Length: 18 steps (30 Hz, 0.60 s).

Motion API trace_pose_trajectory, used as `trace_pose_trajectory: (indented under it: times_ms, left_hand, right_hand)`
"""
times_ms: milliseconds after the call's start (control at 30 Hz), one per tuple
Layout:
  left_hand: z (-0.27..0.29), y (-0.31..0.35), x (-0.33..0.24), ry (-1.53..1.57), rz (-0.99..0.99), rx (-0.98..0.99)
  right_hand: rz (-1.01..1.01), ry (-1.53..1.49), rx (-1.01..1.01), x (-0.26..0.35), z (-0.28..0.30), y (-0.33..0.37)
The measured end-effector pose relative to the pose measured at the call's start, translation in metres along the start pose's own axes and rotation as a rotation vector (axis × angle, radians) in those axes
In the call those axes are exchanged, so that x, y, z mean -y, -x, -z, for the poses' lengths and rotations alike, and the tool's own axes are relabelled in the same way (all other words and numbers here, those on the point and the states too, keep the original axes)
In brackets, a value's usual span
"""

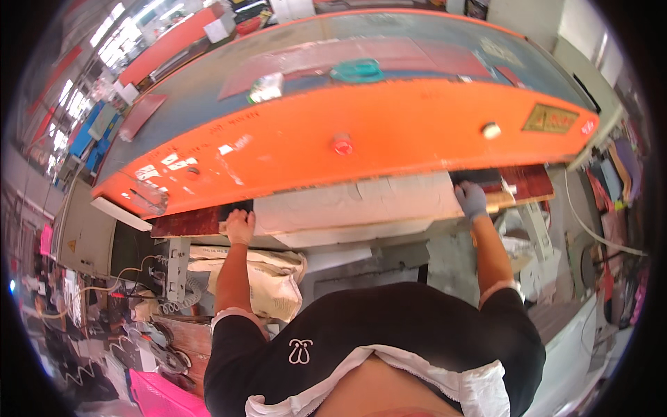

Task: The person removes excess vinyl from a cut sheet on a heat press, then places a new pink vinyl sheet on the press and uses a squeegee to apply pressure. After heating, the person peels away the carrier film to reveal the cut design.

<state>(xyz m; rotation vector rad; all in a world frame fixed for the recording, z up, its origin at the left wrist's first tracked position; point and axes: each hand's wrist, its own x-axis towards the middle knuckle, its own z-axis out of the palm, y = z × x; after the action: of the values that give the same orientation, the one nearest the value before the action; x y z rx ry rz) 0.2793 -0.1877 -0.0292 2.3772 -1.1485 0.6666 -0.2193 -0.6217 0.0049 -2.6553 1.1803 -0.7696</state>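
Note:
A pale sheet (pixel 354 201) lies on a wooden board (pixel 333 229), partly beneath the front of a large orange press (pixel 403 132). Faint curved lines show on the sheet. My bare left hand (pixel 240 226) is closed at the board's front edge, beside the sheet's left end. At the sheet's right end my right hand (pixel 472 199), in a grey glove, has its fingers curled over the board next to a dark patch. The undersides of both grips are hidden.
A red emergency button (pixel 342 144) and a pale knob (pixel 491 131) stick out of the press front. On top lie a teal roll (pixel 357 70) and pinkish sheets. Brown paper sacks (pixel 271 288) stand below on the left, with a pink basket (pixel 163 393) farther down.

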Motion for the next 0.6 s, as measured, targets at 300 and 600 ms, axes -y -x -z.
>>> trace_pose_trajectory:
  times_ms: [300,600]
  left_hand:
    - [0.017,0.035,-0.013,-0.003,-0.027,-0.077]
    - [0.093,0.148,-0.039,0.039,-0.048,-0.140]
  right_hand:
    - [-0.172,-0.118,0.046,-0.002,0.013,0.040]
    - [-0.476,-0.747,0.289,-0.004,0.068,0.149]
